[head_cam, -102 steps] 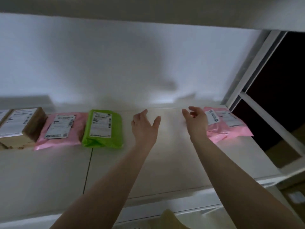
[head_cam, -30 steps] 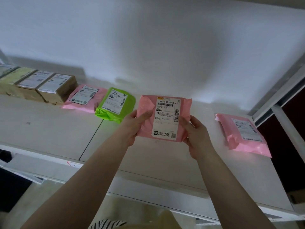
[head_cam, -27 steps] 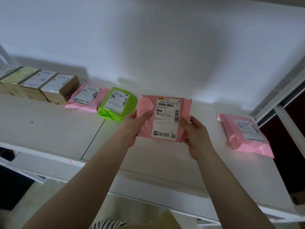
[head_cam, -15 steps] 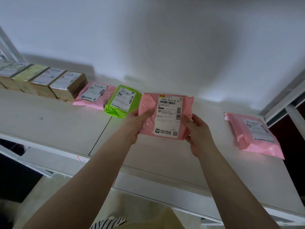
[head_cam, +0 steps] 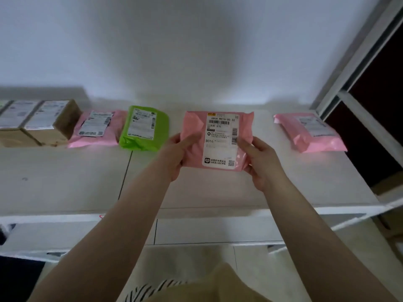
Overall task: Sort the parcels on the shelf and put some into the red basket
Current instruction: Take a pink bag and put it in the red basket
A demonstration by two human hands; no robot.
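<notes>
three pink mailer bags, one green mailer bag (head_cam: 145,129) and at least two brown cardboard boxes show on the white shelf (head_cam: 65,182) — the boxes run off the left edge, so their full count cannot be told; the held pink mailer (head_cam: 218,140) is above the shelf's middle, its white shipping label (head_cam: 221,141) facing the camera and reading upright, barcode at the top, "b016" at the left; its long axis runs roughly left to right, label's long axis top to bottom; the left hand (head_cam: 174,155) pinches its left edge, thumb on the front, fingers behind; the right hand (head_cam: 260,162) pinches its right edge the same way; the second pink mailer (head_cam: 97,128) lies flat between the nearest cardboard box (head_cam: 51,123) and the green one, touching both — label up; the third pink mailer (head_cam: 309,131) lies well apart at the shelf's right end, near the white frame post (head_cam: 357,62).
</notes>
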